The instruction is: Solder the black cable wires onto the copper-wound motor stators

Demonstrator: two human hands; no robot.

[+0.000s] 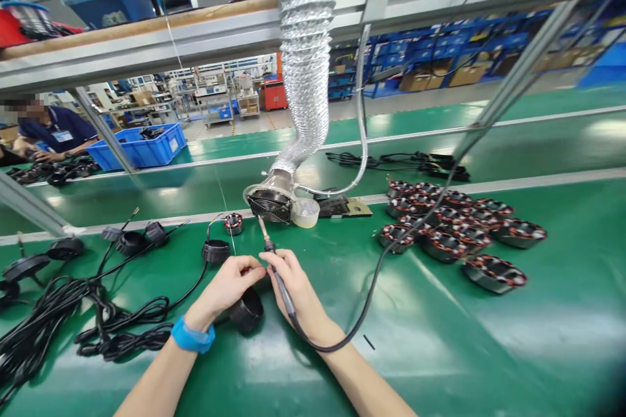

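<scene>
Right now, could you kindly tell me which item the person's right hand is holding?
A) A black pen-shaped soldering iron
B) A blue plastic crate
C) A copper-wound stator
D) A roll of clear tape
A: the right hand grips the black pen-shaped soldering iron like a pen, its metal tip pointing toward the black-grilled extractor fan.

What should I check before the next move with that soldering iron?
Soldering iron held in the right hand: ok.
Iron's tip pointing away from the left hand: ok.
Fume extractor fan close to the tip: ok.
Blue wristband on the left wrist: ok.
Iron's cord clear of the wound stators: not ok, it crosses over them.
Tip temperature: cannot tell.
</scene>
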